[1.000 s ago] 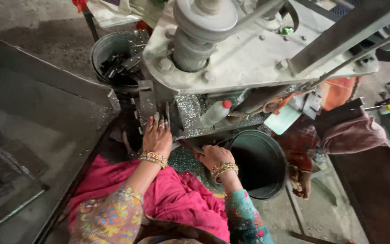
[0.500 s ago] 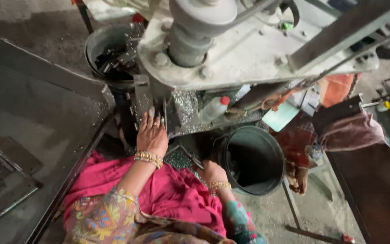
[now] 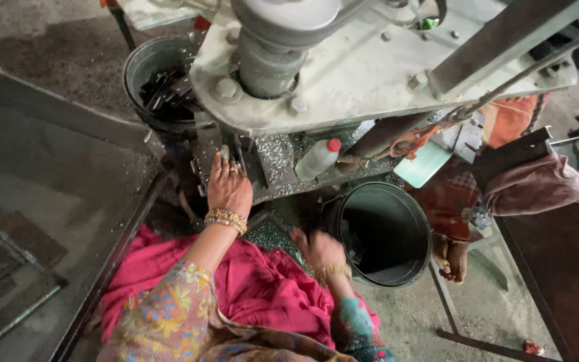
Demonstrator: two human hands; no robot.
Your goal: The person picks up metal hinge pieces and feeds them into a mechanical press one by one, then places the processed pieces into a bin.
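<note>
Hands first: left hand point(image 3: 228, 189) lies flat with fingers spread at the bed of the press point(image 3: 370, 67), whether it pinches a piece I cannot tell. Right hand point(image 3: 317, 249), blurred, hangs loose beside the black bucket point(image 3: 397, 201), its grip unclear. Left of the press, a grey bucket point(image 3: 139, 67) holds many dark metal strips point(image 3: 162, 90); the black one looks almost empty.

Grey press bed point(image 3: 273, 164) strewn with metal chips; dark bucket point(image 3: 383, 234) upright beside it.
</note>
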